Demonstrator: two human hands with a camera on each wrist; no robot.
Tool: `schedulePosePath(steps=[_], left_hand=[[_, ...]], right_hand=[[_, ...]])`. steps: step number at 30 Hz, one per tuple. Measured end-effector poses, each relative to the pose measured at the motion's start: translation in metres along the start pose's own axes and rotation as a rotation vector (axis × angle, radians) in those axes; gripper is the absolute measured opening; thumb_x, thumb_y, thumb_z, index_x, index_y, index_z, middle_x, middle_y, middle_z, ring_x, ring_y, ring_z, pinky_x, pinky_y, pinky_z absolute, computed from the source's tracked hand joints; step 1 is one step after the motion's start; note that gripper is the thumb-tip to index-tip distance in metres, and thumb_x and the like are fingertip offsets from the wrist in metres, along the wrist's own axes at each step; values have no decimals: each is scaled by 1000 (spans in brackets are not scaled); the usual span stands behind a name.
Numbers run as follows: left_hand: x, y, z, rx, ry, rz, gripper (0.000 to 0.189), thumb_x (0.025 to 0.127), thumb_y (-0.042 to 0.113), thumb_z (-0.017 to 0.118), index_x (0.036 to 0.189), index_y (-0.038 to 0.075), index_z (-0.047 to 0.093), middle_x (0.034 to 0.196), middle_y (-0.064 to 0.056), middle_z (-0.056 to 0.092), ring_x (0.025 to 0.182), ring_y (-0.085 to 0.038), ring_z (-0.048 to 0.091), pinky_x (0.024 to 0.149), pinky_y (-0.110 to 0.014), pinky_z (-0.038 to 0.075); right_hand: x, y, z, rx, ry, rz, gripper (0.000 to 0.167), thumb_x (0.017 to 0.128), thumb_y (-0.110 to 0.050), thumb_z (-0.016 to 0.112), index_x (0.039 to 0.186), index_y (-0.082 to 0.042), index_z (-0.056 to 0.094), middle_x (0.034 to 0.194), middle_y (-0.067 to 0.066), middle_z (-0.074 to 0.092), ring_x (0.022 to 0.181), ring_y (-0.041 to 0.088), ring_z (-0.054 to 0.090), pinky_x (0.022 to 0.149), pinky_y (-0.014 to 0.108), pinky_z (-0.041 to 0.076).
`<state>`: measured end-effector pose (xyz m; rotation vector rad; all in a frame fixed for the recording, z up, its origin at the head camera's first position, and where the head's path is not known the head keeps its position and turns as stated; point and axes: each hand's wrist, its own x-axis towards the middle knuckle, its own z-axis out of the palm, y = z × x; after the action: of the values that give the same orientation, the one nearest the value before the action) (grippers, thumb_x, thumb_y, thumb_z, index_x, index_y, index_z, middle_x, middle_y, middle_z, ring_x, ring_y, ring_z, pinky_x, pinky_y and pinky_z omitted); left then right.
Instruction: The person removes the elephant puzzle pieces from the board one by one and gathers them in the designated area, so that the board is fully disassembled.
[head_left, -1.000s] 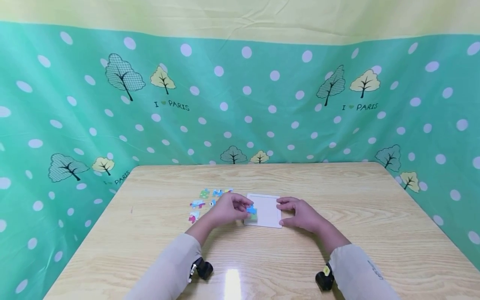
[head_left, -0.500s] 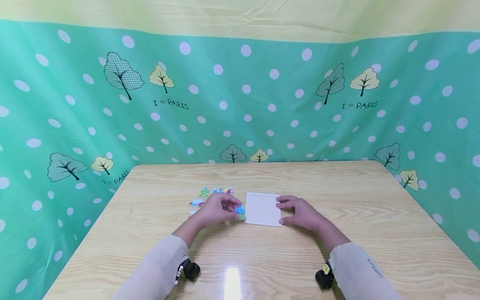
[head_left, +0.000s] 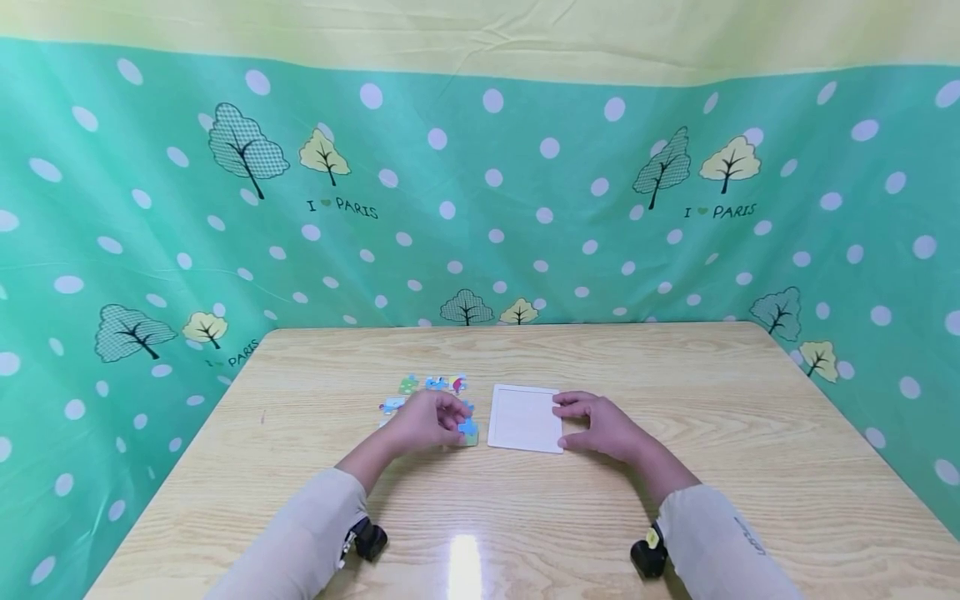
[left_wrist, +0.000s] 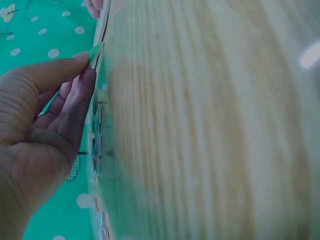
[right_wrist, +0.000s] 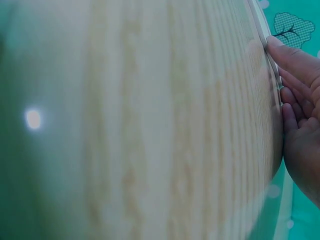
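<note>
My left hand (head_left: 422,423) pinches a blue-and-green jigsaw piece (head_left: 468,427) between thumb and fingers, low over the table just left of a white puzzle tray. In the left wrist view, the green edge of that jigsaw piece (left_wrist: 94,52) shows at the fingertips. The shallow puzzle tray (head_left: 525,419) lies flat with a bare white inside and a raised rim. Along its right edge rest the thumb and fingertips of my right hand (head_left: 600,427), spread apart. The right wrist view has the thumb (right_wrist: 286,54) at the tray's rim.
Behind and left of my left hand lie several loose jigsaw pieces: a green one (head_left: 408,384), a blue one (head_left: 436,383), a yellow-and-red one (head_left: 458,383) and a pale blue one (head_left: 392,404). My left hand partly covers others. A polka-dot curtain (head_left: 480,200) hangs behind the wooden table (head_left: 675,358).
My left hand has carried the blue-and-green jigsaw piece leftward from over the tray to the table beside it. My right hand has stayed at the tray's right edge.
</note>
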<state>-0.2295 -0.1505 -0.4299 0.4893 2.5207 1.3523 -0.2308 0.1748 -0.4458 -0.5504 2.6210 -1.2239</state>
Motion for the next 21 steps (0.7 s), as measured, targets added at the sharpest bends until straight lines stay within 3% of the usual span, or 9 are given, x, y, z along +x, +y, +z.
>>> schedulePosePath(steps=[10, 21], left_hand=[[2, -1, 0, 234, 10, 93, 26, 74, 3, 83, 98, 5, 72, 82, 5, 66, 74, -8, 60, 69, -22, 52], [1, 1, -1, 320, 25, 85, 25, 77, 7, 82, 100, 6, 73, 86, 4, 68, 78, -9, 61, 72, -25, 53]], right_hand=[[0, 0, 1, 4, 1, 7, 51, 78, -16, 83, 124, -2, 66, 141, 7, 51, 138, 35, 35, 111, 49, 30], [0, -1, 1, 10, 3, 23, 50, 78, -15, 83, 124, -2, 66, 142, 6, 51, 138, 33, 35, 112, 48, 29]])
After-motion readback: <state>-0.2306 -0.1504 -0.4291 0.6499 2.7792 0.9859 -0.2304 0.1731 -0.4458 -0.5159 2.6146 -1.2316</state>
